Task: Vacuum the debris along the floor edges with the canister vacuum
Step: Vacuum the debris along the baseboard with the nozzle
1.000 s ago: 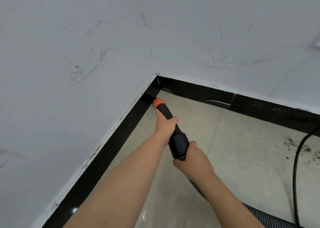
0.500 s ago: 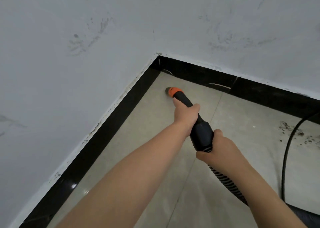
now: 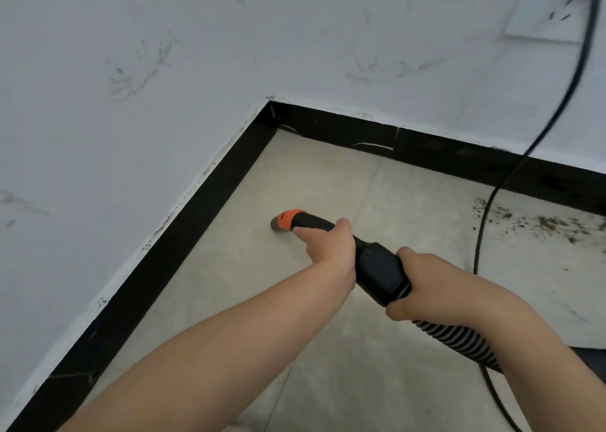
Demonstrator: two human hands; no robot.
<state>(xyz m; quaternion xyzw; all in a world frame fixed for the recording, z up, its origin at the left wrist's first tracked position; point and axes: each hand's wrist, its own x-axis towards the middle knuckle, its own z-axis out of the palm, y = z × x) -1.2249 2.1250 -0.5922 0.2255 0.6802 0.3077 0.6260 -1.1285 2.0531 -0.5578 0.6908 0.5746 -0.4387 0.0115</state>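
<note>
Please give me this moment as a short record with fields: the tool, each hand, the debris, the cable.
tool: vacuum nozzle, orange collar, tip over bare tile away from the black skirting
left hand: grips the nozzle tube near the tip
right hand: grips the black cuff above the ribbed hose
debris: dark crumbs by the far skirting, to the right, not reached
cable: black, runs from the wall down across the floor

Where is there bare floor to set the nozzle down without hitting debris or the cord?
Bare tile runs from the corner of the black baseboard to the nozzle, and between the left hand and the power cord. It is crowded at right: debris lies beyond the cord along the far baseboard. The right hand holds the hose end.
</note>
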